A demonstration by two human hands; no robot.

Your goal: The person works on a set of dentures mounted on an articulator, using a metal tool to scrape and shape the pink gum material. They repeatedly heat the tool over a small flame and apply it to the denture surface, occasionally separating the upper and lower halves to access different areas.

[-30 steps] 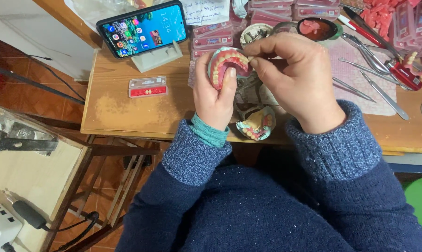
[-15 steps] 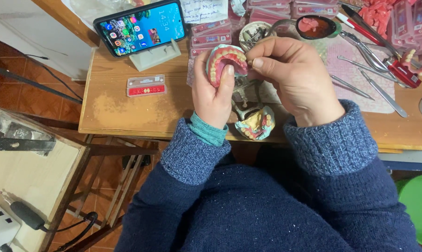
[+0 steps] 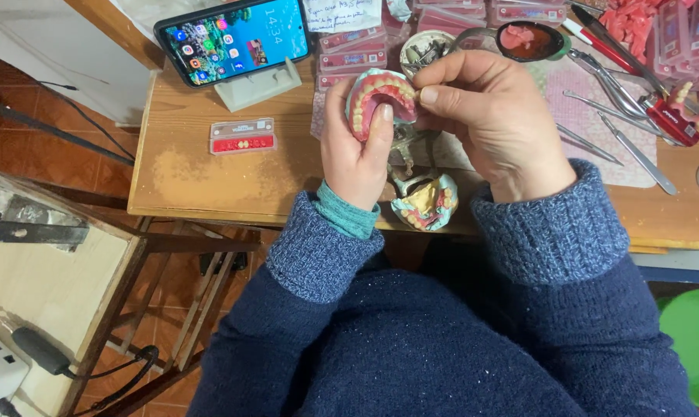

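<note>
Two hands work one denture model (image 3: 380, 96): left hand (image 3: 357, 147) cradles it, thumb pressed over the arch, while right hand (image 3: 481, 116) pinches at its rim, apparently seating a tooth; next calls for steady fingertip pressure.

Your denture model (image 3: 380, 96) has pink gums and cream teeth. Your sweater sleeves (image 3: 546, 232) are speckled dark blue, with a teal cuff (image 3: 348, 216) peeking out. The counter (image 3: 187, 174) is light brown wood. The tooth card (image 3: 243, 136) is red.
</note>
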